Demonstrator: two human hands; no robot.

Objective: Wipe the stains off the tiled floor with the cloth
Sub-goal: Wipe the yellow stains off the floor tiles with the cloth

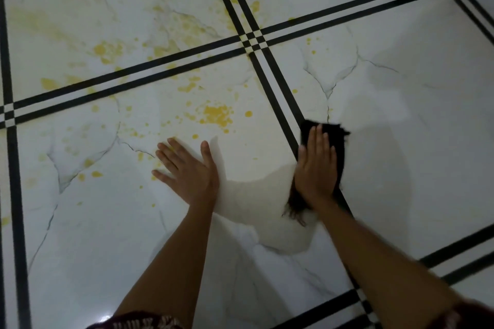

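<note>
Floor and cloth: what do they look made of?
Floor: glossy glazed tile, likely ceramic or porcelain, with printed marble veins; it reflects light. Cloth: dark, soft fabric with frayed edges, fibre unclear.

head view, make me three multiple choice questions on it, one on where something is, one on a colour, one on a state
1. Where is the black cloth?
A. on the floor, under the right hand
B. on the person's lap
C. in the top left corner of the view

2. What colour are the stains?
A. red
B. blue
C. yellow

3. How is the left hand?
A. clenched in a fist
B. flat on the floor, fingers straight, holding nothing
C. pinching the cloth

Key:
1 A, the cloth's edges show around the flat right hand.
2 C, yellow splashes spread over the tiles on the left.
3 B, its palm lies on the floor, apart from the cloth.
</note>
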